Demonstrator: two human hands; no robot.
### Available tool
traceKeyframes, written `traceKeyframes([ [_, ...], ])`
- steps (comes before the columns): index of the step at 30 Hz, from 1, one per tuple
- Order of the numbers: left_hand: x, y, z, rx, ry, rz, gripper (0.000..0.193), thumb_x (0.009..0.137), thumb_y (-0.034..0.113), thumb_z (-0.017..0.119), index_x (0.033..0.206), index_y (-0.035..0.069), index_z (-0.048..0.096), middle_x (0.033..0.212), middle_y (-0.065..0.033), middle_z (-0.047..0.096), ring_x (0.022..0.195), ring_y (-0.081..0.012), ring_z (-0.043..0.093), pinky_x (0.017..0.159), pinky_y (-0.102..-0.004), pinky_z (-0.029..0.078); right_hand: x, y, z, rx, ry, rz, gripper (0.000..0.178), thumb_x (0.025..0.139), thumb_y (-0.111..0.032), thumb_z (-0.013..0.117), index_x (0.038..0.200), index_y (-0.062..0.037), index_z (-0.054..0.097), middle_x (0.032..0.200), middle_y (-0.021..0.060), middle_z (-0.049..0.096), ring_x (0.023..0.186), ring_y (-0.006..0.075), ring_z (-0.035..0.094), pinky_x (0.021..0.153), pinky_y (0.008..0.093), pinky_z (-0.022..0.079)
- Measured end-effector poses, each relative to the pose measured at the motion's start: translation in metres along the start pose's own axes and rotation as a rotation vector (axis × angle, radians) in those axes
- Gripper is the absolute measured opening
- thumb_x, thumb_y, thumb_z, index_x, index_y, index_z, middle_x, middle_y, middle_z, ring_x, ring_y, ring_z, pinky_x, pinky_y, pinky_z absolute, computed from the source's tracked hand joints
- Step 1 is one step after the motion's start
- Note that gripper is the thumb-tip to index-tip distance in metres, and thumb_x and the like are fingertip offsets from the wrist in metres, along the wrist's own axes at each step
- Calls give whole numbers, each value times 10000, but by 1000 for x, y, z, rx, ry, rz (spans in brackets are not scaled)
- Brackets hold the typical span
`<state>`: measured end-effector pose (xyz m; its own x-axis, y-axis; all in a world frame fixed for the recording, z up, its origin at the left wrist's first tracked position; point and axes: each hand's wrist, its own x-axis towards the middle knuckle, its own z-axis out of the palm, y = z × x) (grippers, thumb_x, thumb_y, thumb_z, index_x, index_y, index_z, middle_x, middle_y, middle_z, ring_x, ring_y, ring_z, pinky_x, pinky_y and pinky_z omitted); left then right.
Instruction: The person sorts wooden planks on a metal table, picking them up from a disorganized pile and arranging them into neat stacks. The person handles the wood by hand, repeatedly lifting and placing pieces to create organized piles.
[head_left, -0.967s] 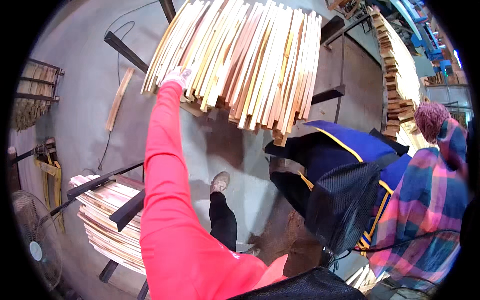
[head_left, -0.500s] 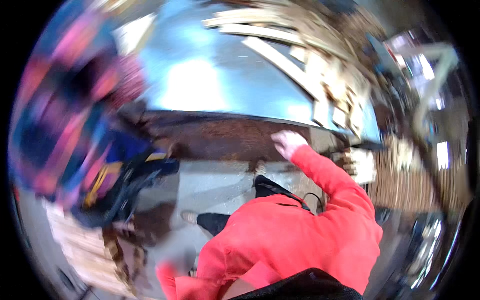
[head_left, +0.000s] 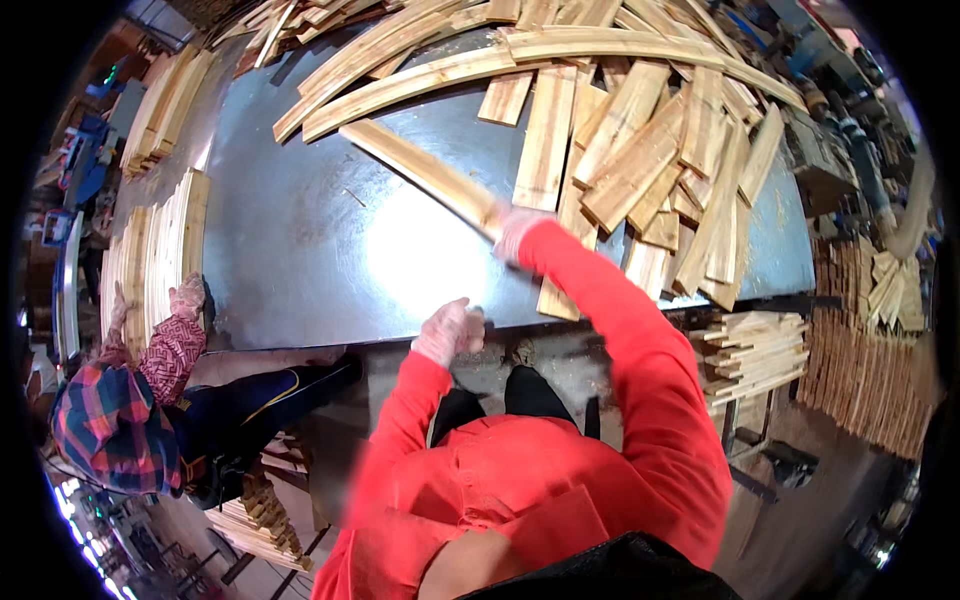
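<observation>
"Plank point(head_left: 420, 170) first: where is it?"

"It slants over the grey metal bench point(head_left: 265, 250), its far end toward the left, its near end at the person's right grip point(head_left: 522, 230). Whether that near end is raised off the metal cannot be told."

"And how does the right grip stand?"

"Clamped on the plank's near end, as far as the blur lets anyone see; the single fingers do not show clearly."

"What of the left grip point(head_left: 449, 330)?"

"It hangs over the bench's front edge, well apart from the plank, with its fingers curled inward. Whether the fingertips meet the thumb cannot be told."

"What lies round about?"

"Long boards point(head_left: 410, 89) stretch across the bench just beyond the plank's far end. To the right is a loose heap point(head_left: 630, 125) of shorter boards, some crossing over others."

"Anything beyond the bench?"

"Beside its left end stands a co-worker point(head_left: 115, 425) in a checked top, both hands on a stack of pale boards point(head_left: 183, 235). Near the right front corner sits another stack point(head_left: 755, 350), and farther right a broad brown stack point(head_left: 860, 375)."
</observation>
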<state>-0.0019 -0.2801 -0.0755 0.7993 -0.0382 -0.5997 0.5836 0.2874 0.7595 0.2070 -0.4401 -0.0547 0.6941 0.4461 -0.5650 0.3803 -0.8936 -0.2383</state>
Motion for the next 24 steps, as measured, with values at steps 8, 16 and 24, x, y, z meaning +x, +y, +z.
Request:
traceKeyframes([
  [8, 84, 22, -7, -459, 21, -54, 527, 910, 348, 613, 1250, -27, 468, 968, -151, 612, 745, -196, 626, 620, -344, 550, 14, 61, -36, 497, -50, -220, 865, 827, -470, 618, 1443, 34, 282, 1368, 279, 461, 1252, 346, 494, 1038, 349, 395],
  [16, 157, 16, -9, 102, 547, 88, 696, 861, 409, 662, 1332, -41, 420, 1162, -213, 593, 1067, -263, 570, 926, -332, 453, 56, -41, -28, 373, -298, -301, 879, 709, -506, 705, 1339, 31, 411, 1248, 257, 556, 1174, 372, 532, 1011, 380, 415],
  [24, 118, 97, 26, -860, 382, 214, 518, 879, 264, 649, 1281, -21, 488, 1105, -106, 618, 961, -195, 610, 894, -323, 486, 217, -38, -130, 104, 54, -514, 914, 715, -620, 681, 1340, -4, 423, 1307, 224, 510, 1215, 345, 485, 1064, 410, 345],
])
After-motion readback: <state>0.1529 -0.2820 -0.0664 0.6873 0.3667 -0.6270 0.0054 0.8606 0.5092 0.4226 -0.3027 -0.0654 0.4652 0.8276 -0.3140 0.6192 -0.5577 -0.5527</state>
